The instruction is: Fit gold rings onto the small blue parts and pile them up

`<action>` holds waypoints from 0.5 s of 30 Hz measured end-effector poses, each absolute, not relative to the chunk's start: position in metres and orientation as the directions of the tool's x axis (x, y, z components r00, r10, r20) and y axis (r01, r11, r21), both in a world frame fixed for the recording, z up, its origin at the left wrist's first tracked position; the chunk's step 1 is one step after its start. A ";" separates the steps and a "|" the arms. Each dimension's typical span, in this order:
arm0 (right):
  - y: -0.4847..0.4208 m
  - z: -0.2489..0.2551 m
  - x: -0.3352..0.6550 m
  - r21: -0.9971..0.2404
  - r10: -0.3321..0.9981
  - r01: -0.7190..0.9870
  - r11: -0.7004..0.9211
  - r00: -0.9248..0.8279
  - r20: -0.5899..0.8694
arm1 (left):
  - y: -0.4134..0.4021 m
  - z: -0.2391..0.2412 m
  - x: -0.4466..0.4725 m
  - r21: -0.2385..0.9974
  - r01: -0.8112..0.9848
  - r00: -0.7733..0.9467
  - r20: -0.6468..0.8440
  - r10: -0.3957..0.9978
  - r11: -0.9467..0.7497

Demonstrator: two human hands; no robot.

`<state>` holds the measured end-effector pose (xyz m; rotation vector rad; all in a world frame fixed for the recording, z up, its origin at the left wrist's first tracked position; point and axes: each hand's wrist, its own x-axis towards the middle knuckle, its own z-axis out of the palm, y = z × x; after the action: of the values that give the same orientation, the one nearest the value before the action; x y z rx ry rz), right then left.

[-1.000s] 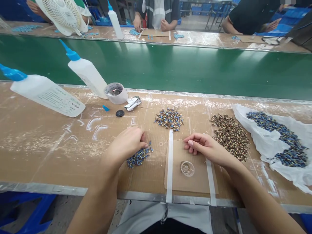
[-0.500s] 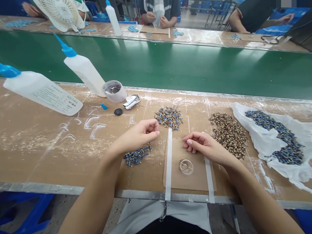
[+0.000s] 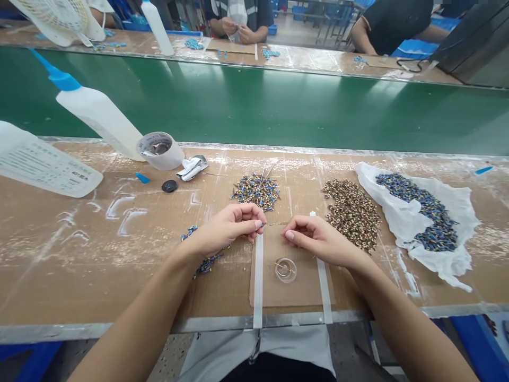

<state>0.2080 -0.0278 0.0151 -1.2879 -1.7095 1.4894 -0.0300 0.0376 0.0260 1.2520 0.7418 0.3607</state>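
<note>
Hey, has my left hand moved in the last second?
Yes. The left hand has left the small blue pile and shifted right, its fingertips now at the top of the white tape strip.

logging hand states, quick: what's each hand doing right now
Left hand: fingertips pinched shut, contents too small to tell.
Right hand: fingertips pinched shut, contents too small to tell.

green conveyor belt (image 3: pixel 278 111), brown cardboard worktop (image 3: pixel 79 254), white bottle (image 3: pixel 99 114) with blue nozzle, blue parts (image 3: pixel 421 209) on white cloth (image 3: pixel 457 254), gold-brown rings (image 3: pixel 352 212)
</note>
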 end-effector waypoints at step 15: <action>-0.038 0.020 0.192 -0.903 0.753 0.342 0.259 -0.657 -0.033 | 0.035 0.019 -0.021 0.939 0.187 0.730 -0.330 0.598 0.290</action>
<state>0.1922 -0.0379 0.0201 -0.9955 -2.1292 1.3705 -0.0213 0.0345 0.0191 1.2755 0.7476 0.3114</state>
